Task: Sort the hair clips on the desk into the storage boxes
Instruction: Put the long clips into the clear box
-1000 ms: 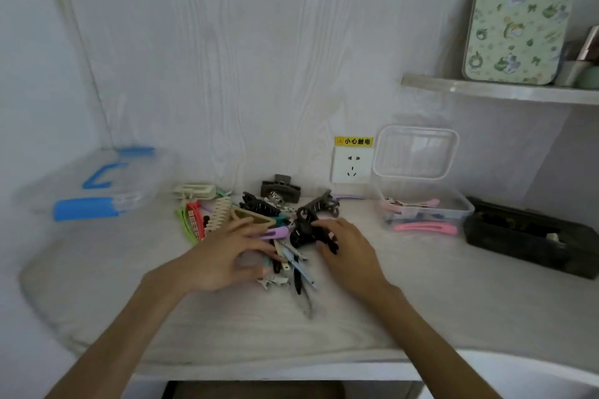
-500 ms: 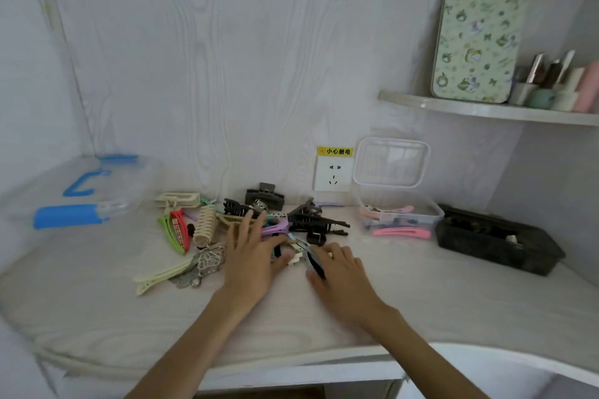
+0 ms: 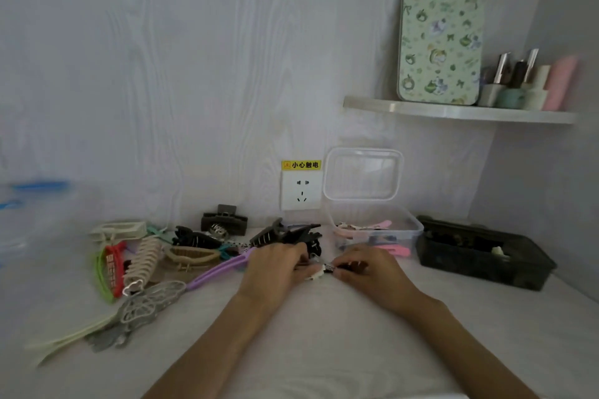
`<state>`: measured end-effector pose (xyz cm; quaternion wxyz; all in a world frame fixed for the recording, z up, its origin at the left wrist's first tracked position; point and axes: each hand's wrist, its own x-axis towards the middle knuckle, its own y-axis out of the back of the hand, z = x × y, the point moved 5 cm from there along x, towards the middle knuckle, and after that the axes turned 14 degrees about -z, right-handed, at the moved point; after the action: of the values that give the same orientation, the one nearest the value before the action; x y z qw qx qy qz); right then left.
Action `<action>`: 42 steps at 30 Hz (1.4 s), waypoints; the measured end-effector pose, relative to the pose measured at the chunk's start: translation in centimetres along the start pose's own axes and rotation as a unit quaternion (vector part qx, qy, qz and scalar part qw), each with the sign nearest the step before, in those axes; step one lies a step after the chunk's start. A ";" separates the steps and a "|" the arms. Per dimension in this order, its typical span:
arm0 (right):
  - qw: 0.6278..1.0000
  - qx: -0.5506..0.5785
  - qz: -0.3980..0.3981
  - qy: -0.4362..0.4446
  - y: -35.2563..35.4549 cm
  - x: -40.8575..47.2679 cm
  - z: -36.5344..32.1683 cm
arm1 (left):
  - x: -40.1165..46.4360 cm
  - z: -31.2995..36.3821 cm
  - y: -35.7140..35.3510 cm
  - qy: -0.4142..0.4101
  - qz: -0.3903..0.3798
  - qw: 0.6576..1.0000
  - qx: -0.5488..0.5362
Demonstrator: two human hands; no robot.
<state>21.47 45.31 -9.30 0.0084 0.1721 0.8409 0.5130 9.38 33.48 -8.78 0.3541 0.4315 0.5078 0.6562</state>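
Desk [image 3: 308, 343] under my grip, clear box [image 3: 376, 230] just beyond it, clip pile [image 3: 201, 249] to its left. My left hand [image 3: 275, 269] and right hand [image 3: 369, 272] pinch a small clip [image 3: 321, 270]. Best to free it, then drop it in.

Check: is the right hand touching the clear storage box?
Apart. The head view shows desk between the right hand and the clear storage box.

Pale wood-grain wall [image 3: 194, 74], wall socket [image 3: 301, 190], corner shelf [image 3: 453, 111], white desk [image 3: 324, 350].
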 end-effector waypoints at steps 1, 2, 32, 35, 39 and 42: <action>1.000 0.017 0.005 0.001 0.1 0.1 0.2 | 0.4 -0.3 0.1 -0.005 0.006 1.000 -0.015; 0.999 0.037 0.012 0.000 0.2 0.1 0.5 | 0.6 -0.8 0.1 -0.016 0.005 0.999 -0.037; 0.988 -0.089 -0.060 -0.111 1.4 -1.0 0.2 | -1.0 -2.0 2.7 -0.055 0.195 0.962 -0.182; 0.992 -0.089 -0.044 -0.082 1.3 -0.4 0.2 | 1.7 0.4 3.7 -0.077 0.201 0.956 -0.199; 0.996 -0.038 -0.073 -0.029 1.4 -0.4 0.8 | 6.1 3.8 2.4 -0.094 0.120 0.971 -0.186; 0.995 -0.004 -0.099 0.003 1.4 -0.6 0.7 | 6.4 3.9 1.6 -0.078 0.117 0.974 -0.178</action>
<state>22.52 46.30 -8.51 0.0579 0.0863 0.8521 0.5130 10.55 40.31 -5.45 0.3842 0.4679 0.2994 0.7374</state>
